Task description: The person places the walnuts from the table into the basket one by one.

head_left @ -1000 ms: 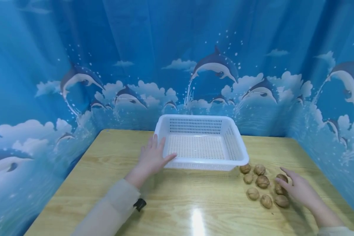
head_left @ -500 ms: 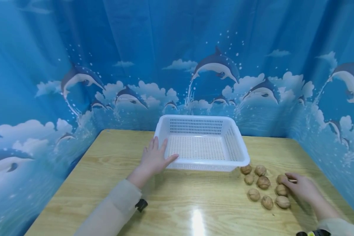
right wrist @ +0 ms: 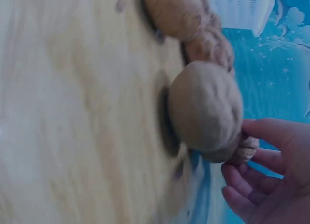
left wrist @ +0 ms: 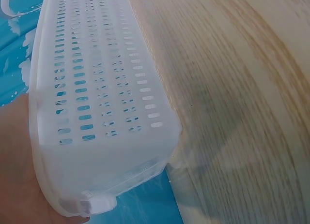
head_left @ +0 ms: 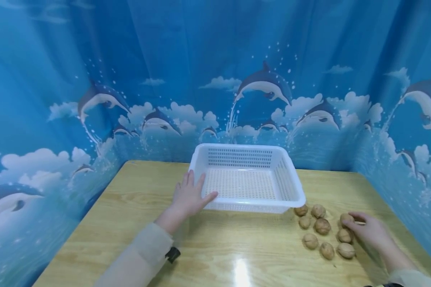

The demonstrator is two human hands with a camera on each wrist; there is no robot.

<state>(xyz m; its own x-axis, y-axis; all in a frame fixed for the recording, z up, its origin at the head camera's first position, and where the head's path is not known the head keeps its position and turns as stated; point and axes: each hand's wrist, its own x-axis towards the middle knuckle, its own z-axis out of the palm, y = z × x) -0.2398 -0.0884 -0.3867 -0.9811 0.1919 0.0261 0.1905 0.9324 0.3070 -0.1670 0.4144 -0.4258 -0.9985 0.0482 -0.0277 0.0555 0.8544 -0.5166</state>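
A white perforated plastic basket (head_left: 238,184) stands toward the back of the table. My left hand (head_left: 187,199) rests on its near left corner, fingers spread and thumb along the front rim; the left wrist view has this hand (left wrist: 17,171) against the basket's rim. To the basket's right lie several walnuts (head_left: 322,226). With thumb and fingers, my right hand (head_left: 370,232) pinches the farthest walnut (head_left: 346,219) of the right-hand row. In the right wrist view that walnut (right wrist: 246,151) is partly hidden behind a nearer walnut (right wrist: 206,107).
The light wooden table (head_left: 215,243) ends at a blue dolphin-print curtain (head_left: 186,79) at the back and sides. Two more walnuts (head_left: 346,250) sit close together near the front of the group, one of them a little left. A black wrist strap part (head_left: 172,254) shows on the left sleeve.
My right hand was spread over the right row of walnuts; it has lowered and its fingers have closed on the farthest one. The left hand stays at the basket corner. The view tilts slightly upward.
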